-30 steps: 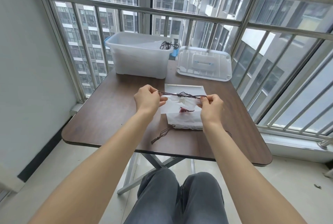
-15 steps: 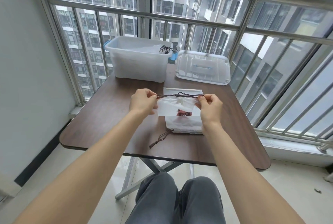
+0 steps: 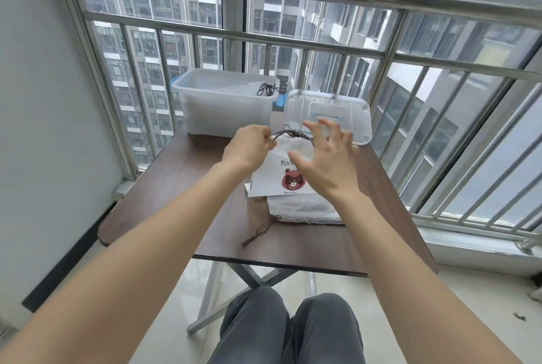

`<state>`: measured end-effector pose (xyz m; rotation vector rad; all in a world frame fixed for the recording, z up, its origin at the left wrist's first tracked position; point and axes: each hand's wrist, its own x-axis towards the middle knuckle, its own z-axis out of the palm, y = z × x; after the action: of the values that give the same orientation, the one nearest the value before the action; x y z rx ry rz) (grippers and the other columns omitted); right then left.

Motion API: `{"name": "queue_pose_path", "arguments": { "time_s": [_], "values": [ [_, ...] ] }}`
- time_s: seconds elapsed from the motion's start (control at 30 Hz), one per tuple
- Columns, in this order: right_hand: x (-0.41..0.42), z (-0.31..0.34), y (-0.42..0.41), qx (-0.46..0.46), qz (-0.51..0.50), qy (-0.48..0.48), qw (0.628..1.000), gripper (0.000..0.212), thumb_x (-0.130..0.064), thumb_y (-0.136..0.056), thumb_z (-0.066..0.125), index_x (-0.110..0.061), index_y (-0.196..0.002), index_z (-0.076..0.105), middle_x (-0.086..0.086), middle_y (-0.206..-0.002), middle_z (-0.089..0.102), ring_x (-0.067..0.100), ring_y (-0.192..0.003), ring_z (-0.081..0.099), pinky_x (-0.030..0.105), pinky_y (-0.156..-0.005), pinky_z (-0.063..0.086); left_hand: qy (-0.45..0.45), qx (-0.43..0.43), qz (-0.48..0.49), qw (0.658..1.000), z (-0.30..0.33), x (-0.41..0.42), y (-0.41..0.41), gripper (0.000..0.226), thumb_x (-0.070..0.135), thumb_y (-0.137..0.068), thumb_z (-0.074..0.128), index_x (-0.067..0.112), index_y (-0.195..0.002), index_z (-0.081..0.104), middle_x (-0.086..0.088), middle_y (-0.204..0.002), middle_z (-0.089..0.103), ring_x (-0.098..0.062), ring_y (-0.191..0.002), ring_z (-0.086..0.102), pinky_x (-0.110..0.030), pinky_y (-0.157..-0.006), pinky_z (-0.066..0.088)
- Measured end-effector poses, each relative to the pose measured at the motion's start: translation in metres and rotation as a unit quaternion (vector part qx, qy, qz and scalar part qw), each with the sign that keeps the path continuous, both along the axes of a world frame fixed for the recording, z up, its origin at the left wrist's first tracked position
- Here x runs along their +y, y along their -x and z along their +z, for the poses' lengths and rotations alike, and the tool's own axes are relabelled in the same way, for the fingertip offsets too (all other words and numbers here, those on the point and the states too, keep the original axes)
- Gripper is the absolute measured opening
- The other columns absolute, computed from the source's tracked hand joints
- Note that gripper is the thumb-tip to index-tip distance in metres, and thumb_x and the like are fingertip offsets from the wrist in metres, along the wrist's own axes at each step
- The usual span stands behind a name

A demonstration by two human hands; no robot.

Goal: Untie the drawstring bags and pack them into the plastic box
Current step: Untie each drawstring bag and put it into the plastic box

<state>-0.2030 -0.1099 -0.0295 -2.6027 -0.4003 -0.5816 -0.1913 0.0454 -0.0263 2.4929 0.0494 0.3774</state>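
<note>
Left hand (image 3: 252, 148) pinches the brown drawstring (image 3: 290, 135) of the white bag (image 3: 278, 176) held over the table (image 3: 181, 187); right hand (image 3: 328, 164) spread wide at its 3 o'clock, plastic box (image 3: 223, 105) at 11 o'clock

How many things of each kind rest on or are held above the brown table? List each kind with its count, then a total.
White fabric drawstring bags: 2, one held up and one lying flat
Clear plastic box: 1
Clear plastic lid: 1
Total: 4
</note>
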Motion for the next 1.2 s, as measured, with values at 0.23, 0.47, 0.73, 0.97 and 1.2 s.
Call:
{"name": "queue_pose_path", "arguments": {
  "time_s": [0.23,0.47,0.73,0.97,1.2],
  "values": [
    [0.012,0.025,-0.019,0.06,0.029,-0.004,0.998,0.028,-0.021,-0.091,0.053,-0.022,-0.119,0.058,0.007,-0.119,0.06,0.028,-0.11,0.055,0.039,-0.083,0.048,-0.147,-0.044,0.042,0.987,0.02,-0.006,0.004,0.019,0.028,-0.097,0.045,0.013,-0.108,0.049,-0.016,-0.103,0.063,-0.036,-0.09,0.061,-0.036,-0.069,0.041],
    [0.008,0.045,-0.024,0.036,0.018,-0.119,0.992,0.02,-0.015,-0.094,0.045,-0.017,-0.104,0.062,0.011,-0.099,0.068,0.033,-0.088,0.063,0.042,-0.079,0.051,0.139,0.126,-0.003,0.982,0.019,0.024,-0.005,0.024,0.019,-0.089,0.061,0.007,-0.11,0.056,-0.014,-0.11,0.065,-0.033,-0.078,0.07,-0.043,-0.073,0.058],
    [0.01,0.06,-0.042,0.065,0.01,-0.281,0.958,0.018,-0.002,-0.089,0.042,-0.018,-0.086,0.05,0.008,-0.083,0.063,0.031,-0.07,0.063,0.051,-0.071,0.054,0.191,0.054,0.033,0.98,0.057,0.061,-0.025,0.025,0.013,-0.097,0.046,0.009,-0.076,0.057,-0.014,-0.106,0.062,-0.025,-0.08,0.064,-0.035,-0.08,0.056],
    [0.042,0.079,-0.07,0.058,0.048,-0.364,0.928,0.017,0.003,-0.092,0.038,-0.013,-0.09,0.045,0.001,-0.078,0.056,0.028,-0.078,0.062,0.047,-0.081,0.053,0.082,-0.122,0.07,0.987,0.098,0.082,-0.042,0.027,0.015,-0.1,0.039,0.007,-0.096,0.064,-0.005,-0.091,0.06,-0.016,-0.075,0.055,-0.024,-0.062,0.038],
    [0.083,0.082,-0.126,0.05,0.076,-0.396,0.914,0.019,0.001,-0.091,0.041,-0.017,-0.094,0.048,-0.001,-0.083,0.057,0.029,-0.088,0.059,0.045,-0.083,0.048,-0.025,-0.267,0.075,0.96,0.116,0.121,-0.078,0.023,0.008,-0.098,0.042,-0.004,-0.096,0.062,-0.019,-0.094,0.059,-0.022,-0.08,0.048,-0.023,-0.07,0.033]
  ]
}}
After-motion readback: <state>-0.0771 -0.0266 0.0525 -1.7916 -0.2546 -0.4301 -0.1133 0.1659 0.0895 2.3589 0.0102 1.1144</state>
